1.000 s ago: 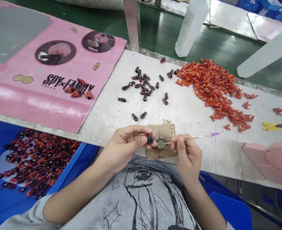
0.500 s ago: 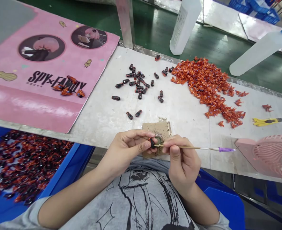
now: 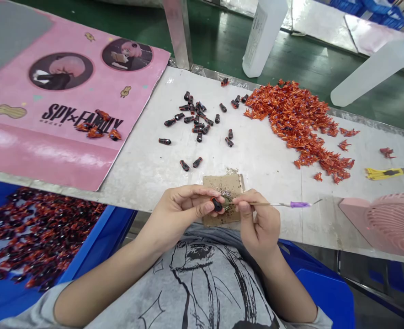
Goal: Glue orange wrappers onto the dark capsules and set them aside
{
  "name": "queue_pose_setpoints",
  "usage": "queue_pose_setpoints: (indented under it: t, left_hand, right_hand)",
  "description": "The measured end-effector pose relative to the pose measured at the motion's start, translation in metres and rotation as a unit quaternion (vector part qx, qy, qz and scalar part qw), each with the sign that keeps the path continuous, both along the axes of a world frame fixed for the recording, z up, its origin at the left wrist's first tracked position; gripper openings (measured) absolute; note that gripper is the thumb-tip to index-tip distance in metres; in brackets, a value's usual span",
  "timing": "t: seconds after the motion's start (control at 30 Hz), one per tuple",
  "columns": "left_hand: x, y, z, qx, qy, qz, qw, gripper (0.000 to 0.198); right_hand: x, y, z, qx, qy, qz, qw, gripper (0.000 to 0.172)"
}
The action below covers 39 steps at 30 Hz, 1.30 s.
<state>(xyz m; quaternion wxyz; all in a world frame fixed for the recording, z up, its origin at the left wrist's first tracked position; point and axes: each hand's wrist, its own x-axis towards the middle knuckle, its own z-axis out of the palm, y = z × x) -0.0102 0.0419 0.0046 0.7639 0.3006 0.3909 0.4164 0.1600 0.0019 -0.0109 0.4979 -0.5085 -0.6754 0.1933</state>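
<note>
My left hand point(image 3: 178, 211) pinches a small black-and-orange part point(image 3: 217, 204) between thumb and fingertips. In my right hand point(image 3: 259, 219), thumb and forefinger close round a thin stick point(image 3: 281, 204), which has a purple sleeve point(image 3: 300, 204) and a fine tip at its far right end. The stick's left end lies close to the part; whether they touch I cannot tell. Just behind both hands is a piece of cardboard point(image 3: 210, 183), spattered with dark specks and bearing a round greenish patch point(image 3: 226, 201), partly hidden by my fingers.
Loose black parts point(image 3: 198, 125) lie on the white table point(image 3: 143, 169), beside a heap of orange pieces point(image 3: 291, 119). A yellow cutter point(image 3: 387, 173), pink fan point(image 3: 394, 219) and two bottles point(image 3: 262, 41) stand right and behind. At left are a pink mat point(image 3: 51, 151) and a blue bin point(image 3: 85, 244).
My right hand has shifted slightly left with the stick, whose purple end has moved left and up. My left hand keeps hold of the part, which looks slightly turned.
</note>
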Motion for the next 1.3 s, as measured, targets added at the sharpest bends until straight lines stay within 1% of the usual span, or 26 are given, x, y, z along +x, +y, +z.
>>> queue_pose_setpoints:
  t: [0.1, 0.17, 0.23, 0.3, 0.37, 0.43, 0.6, 0.73, 0.9, 1.03, 1.3]
  left_hand:
    - [-0.002, 0.001, 0.001, 0.008, 0.018, 0.008, 1.000, 0.019]
    - [-0.002, 0.001, 0.001, 0.012, 0.031, 0.012, 0.999, 0.019]
    - [-0.002, 0.001, 0.000, 0.018, 0.044, 0.016, 0.999, 0.019]
    - [-0.002, 0.000, -0.002, 0.023, 0.058, 0.017, 0.998, 0.019]
    - [-0.002, -0.001, -0.003, 0.027, 0.067, 0.017, 0.997, 0.019]
    - [-0.001, -0.002, -0.004, 0.028, 0.072, 0.018, 0.997, 0.019]
    - [-0.001, -0.003, -0.003, 0.037, 0.098, 0.007, 0.995, 0.018]
    - [-0.001, -0.003, -0.002, 0.045, 0.118, 0.005, 0.992, 0.023]
    - [0.000, -0.003, 0.000, 0.029, 0.098, 0.000, 0.995, 0.019]
    - [0.000, -0.003, 0.002, 0.018, 0.097, -0.005, 0.995, 0.018]
    - [0.001, -0.004, 0.005, 0.028, 0.132, -0.017, 0.991, 0.019]
  right_hand:
    - [0.002, 0.004, -0.007, 0.023, -0.088, 0.010, 0.996, 0.019]
    - [0.002, 0.004, -0.008, 0.017, -0.093, 0.017, 0.995, 0.019]
    - [0.001, 0.002, -0.005, -0.004, -0.033, 0.016, 0.999, 0.019]
    - [-0.001, -0.002, 0.000, -0.013, 0.064, 0.005, 0.998, 0.018]
    - [-0.004, -0.005, 0.004, 0.000, 0.142, -0.004, 0.990, 0.018]
    - [-0.007, -0.006, 0.006, 0.017, 0.176, 0.000, 0.984, 0.019]
    - [-0.010, -0.004, 0.002, 0.014, 0.163, 0.019, 0.986, 0.019]
    - [-0.010, -0.004, 0.002, 0.013, 0.143, 0.030, 0.989, 0.019]
    - [-0.010, -0.004, 0.008, 0.011, 0.187, 0.018, 0.982, 0.019]
    - [-0.011, -0.002, 0.010, 0.005, 0.209, 0.023, 0.978, 0.018]
    - [-0.012, -0.001, 0.011, -0.007, 0.200, 0.023, 0.980, 0.019]
